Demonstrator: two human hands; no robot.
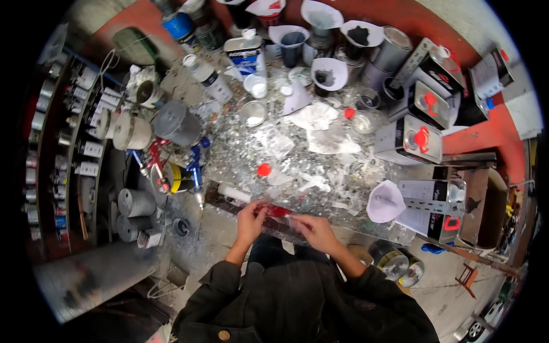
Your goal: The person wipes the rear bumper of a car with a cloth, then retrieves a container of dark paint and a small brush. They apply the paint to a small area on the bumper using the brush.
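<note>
Pinched between your left thumb and fingertips, one end of a small red strip (278, 211) sat in your left hand (250, 222) in the head view, while the fingertips of your right hand (316, 231) were drawn together on its other end. It lay between your two hands, bridging them, with its red middle bare and both ends partly covered by your fingers; the right end looked paler, but blur hid its exact edge. You had it in front of your body, by the near edge of the speckled worktable (223, 154), and whether it touched that edge you could not have told from this angle. Just beyond your left hand, to its left, a white roll (234, 193) lay along the table's edge. Farther in, past the strip, were a round red cap (263, 170) and a crumpled white tissue (313, 182), both apart from your fingers. To the right of your right hand, well apart from it, stood a white paper cone (383, 201) beside a metal can (420, 220). On your left, a blue spray gun (195, 166) hung near the table's side, and a grey bucket (176, 123) stood behind it.
</note>
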